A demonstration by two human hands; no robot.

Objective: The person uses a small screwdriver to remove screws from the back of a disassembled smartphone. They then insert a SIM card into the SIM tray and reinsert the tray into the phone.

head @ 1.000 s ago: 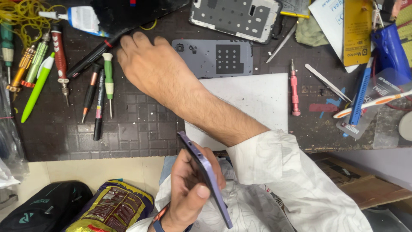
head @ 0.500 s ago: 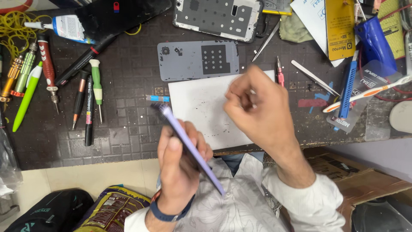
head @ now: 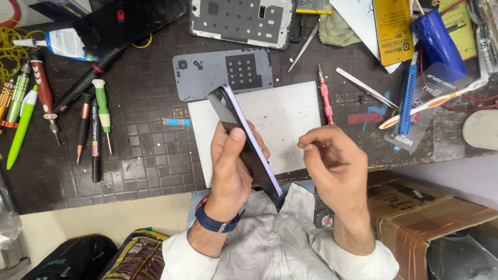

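Gripping the smartphone (head: 244,140) edgewise, the left hand (head: 231,166) tilts it above the white mat (head: 280,114), exposing its side frame. The right hand (head: 332,161) hovers just beside it, fingertips pinched together, possibly on a small part too tiny to make out.

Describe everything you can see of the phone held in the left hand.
The phone is a slim slab seen nearly edge-on, with a dark glossy face and a pale lilac rim that looks like metal or plastic. It is tilted, its top corner pointing up and away over the white mat, its lower end near the person's shirt. The left hand wraps it from below, thumb lying along the dark face. The right hand is beside it, not touching.
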